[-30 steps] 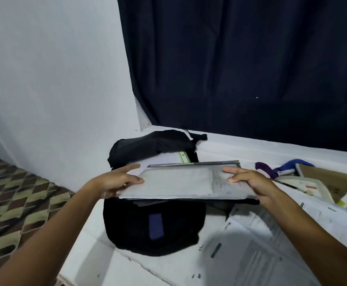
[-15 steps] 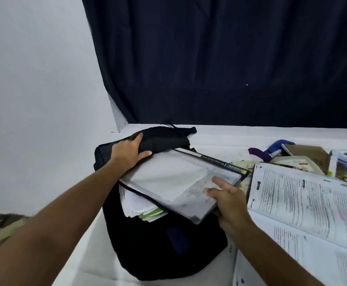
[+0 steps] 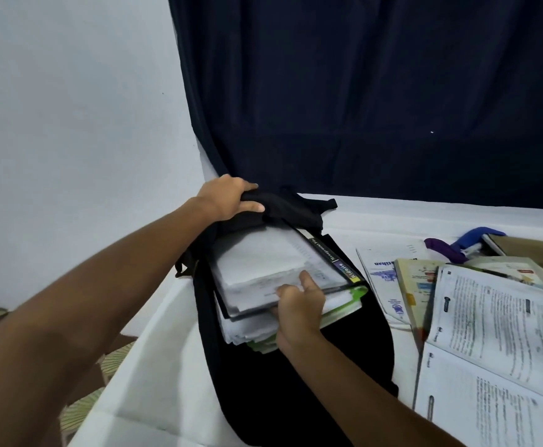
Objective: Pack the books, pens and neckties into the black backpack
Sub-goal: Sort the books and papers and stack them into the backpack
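The black backpack (image 3: 296, 382) lies on the white table (image 3: 154, 356) with its top flap lifted. My left hand (image 3: 228, 200) grips that flap at the far end. A clear plastic file with a black spine (image 3: 273, 269) lies half inside the opening, on top of a stack of white papers and green-edged books (image 3: 341, 306). My right hand (image 3: 297, 306) pinches the near edge of the file, thumb on top. More books (image 3: 415, 285) and a large open book (image 3: 496, 343) lie to the right. Purple and blue neckties (image 3: 454, 248) sit behind them. I see no pens.
A dark curtain (image 3: 376, 98) hangs behind the table and a white wall (image 3: 70, 108) stands to the left. The table's left edge drops to a patterned floor (image 3: 79, 404). A brown book (image 3: 534, 253) lies at the far right.
The file has slid deeper into the backpack. My left hand moved from the file's left edge to the flap and lifted it. My right hand shifted to the file's near edge.
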`<state>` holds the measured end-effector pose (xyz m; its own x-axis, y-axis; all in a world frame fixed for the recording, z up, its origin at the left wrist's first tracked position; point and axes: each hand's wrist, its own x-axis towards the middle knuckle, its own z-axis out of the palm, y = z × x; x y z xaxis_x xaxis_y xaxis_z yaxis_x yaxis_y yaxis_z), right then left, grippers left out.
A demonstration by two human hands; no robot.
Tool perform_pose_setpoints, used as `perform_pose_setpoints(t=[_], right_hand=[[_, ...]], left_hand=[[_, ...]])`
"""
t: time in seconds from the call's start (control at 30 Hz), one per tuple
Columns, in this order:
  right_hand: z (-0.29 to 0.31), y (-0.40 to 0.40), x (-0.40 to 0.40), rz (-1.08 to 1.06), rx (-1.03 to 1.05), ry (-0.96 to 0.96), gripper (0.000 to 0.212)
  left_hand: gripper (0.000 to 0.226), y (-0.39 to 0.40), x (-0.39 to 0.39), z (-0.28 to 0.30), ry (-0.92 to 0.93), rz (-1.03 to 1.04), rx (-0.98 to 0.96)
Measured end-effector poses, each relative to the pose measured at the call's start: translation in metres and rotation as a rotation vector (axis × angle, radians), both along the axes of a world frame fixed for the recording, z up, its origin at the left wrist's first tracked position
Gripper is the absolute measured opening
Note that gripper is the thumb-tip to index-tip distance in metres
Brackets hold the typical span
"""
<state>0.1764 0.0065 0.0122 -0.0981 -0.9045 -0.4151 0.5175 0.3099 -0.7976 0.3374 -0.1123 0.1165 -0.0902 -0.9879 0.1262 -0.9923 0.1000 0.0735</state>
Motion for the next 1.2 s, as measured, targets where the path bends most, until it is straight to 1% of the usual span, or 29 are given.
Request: perform_pose_setpoints(t=[0.1,0.23,0.33,0.47,0.53,0.6,0.73,0.83,0.9,0.93,1.0,1.07,1.13,1.2], right_hand=[[-0.005,-0.009,0.013,-0.051,0.033,0.05,0.068],[-0.004,-0.008,0.011,0.023,0.02,0.086,0.069],[-0.005,-0.008,0.002,0.148,0.001,0.102,0.074],[0.009,-0.006,-0.026,0.478,0.07,0.0,0.077],[0.013,-0.004,-0.045,0.603,0.088,-0.061,0.072],[0.015,-0.002,-0.063,0.684,0.1,-0.09,0.062],[0.02,0.007,-0.105,0.747,0.085,-0.075,0.041],[0.021,0.012,-0.148,0.71,0.035,-0.009,0.036],[0.02,0.015,-0.185,0.642,0.019,0.026,0.034],[0.019,0.017,-0.207,0.595,0.018,0.039,0.034],[0.018,0.021,-0.251,0.485,0.022,0.061,0.032],[0.018,0.027,-0.302,0.362,0.017,0.115,0.031],[0.018,0.034,-0.353,0.241,0.016,0.175,0.032],[0.017,0.039,-0.397,0.134,0.027,0.226,0.029]], left_hand=[[0.072,0.0,0.0,0.002,0.005,-0.022,0.003],[0.073,0.0,0.001,-0.001,0.022,-0.036,0.012],[0.072,0.004,0.0,-0.006,0.028,-0.019,0.0],[0.069,0.013,-0.004,-0.017,-0.003,0.024,-0.025],[0.072,0.018,-0.007,-0.026,-0.033,0.07,-0.021],[0.074,0.021,-0.013,-0.035,-0.05,0.117,-0.025],[0.075,0.027,-0.046,-0.052,-0.057,0.183,-0.086],[0.069,0.035,-0.092,-0.058,-0.059,0.146,-0.151],[0.065,0.04,-0.132,-0.061,0.03,0.044,-0.151],[0.063,0.044,-0.155,-0.064,0.11,-0.015,-0.133],[0.058,0.054,-0.196,-0.07,0.297,-0.115,-0.043],[0.052,0.066,-0.239,-0.079,0.45,-0.167,0.123],[0.053,0.074,-0.279,-0.091,0.548,-0.167,0.248],[0.054,0.079,-0.308,-0.103,0.59,-0.124,0.287]])
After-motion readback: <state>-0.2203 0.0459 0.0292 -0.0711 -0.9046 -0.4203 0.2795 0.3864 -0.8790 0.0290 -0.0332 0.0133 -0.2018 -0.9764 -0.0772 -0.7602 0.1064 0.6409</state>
